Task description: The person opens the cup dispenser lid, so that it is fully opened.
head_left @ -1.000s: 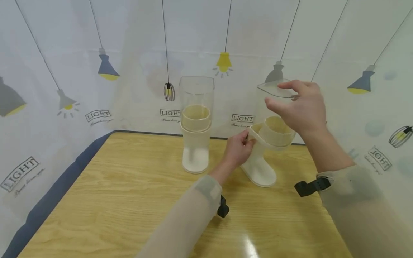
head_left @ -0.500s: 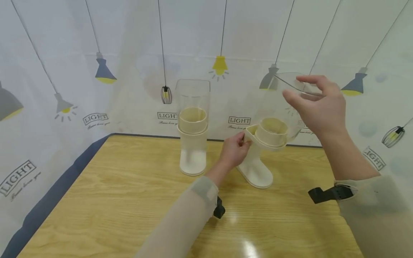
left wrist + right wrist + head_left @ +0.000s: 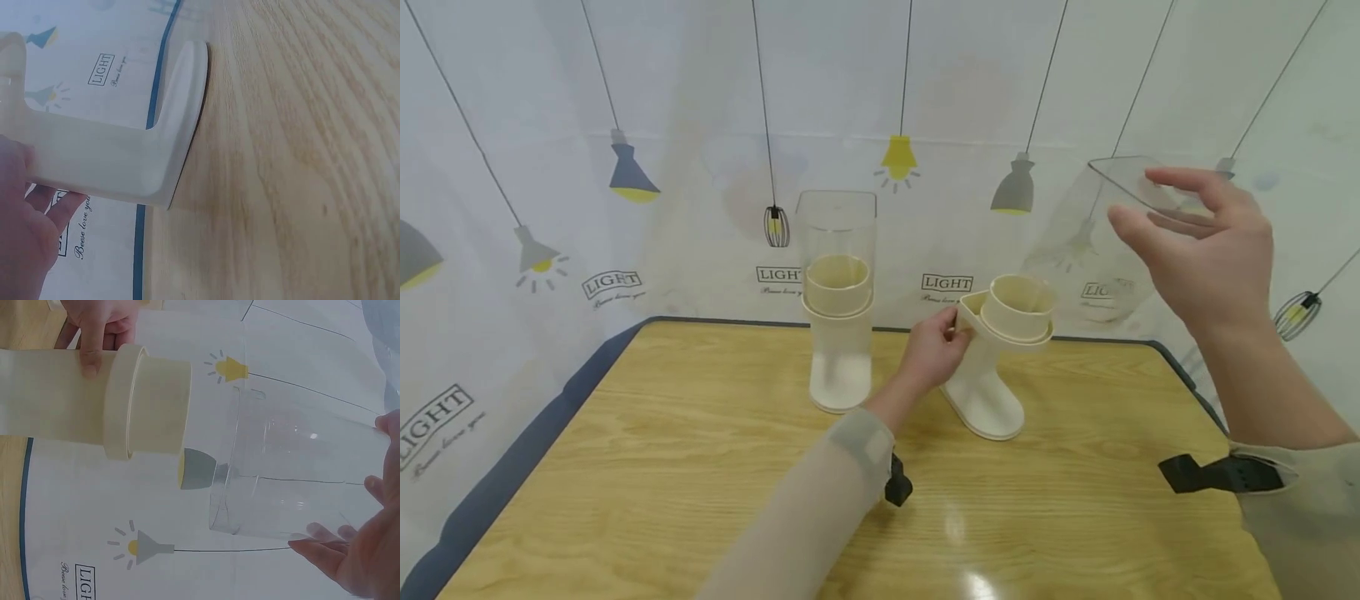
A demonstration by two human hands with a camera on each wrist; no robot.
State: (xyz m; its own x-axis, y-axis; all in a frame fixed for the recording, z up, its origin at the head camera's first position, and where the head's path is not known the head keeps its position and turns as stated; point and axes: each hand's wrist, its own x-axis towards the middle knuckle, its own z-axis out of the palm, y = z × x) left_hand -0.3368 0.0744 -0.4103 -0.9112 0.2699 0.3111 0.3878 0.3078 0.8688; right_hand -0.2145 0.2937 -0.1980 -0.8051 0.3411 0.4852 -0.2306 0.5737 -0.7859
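A cream dispenser base (image 3: 987, 400) stands upright on the table, its round collar uncovered at the top. My left hand (image 3: 934, 350) grips the upper back of this stand, and in the left wrist view the fingers wrap its column. Up to the right, my right hand (image 3: 1217, 250) holds a clear plastic container (image 3: 294, 469) by its rim, thumb and fingers spread around it. In the right wrist view the container is apart from the collar (image 3: 159, 406). Left of both hands stands a second cream dispenser (image 3: 841, 358) with its clear container (image 3: 838, 229) seated on top.
The wooden table (image 3: 700, 467) ends at a dark blue edge against a white curtain (image 3: 700, 167) printed with hanging lamps. Black camera mounts (image 3: 1217, 473) sit on both wrists.
My right hand has lifted the clear container off the base and carried it to the right. My left hand keeps its grip on the base; the view has shifted slightly.
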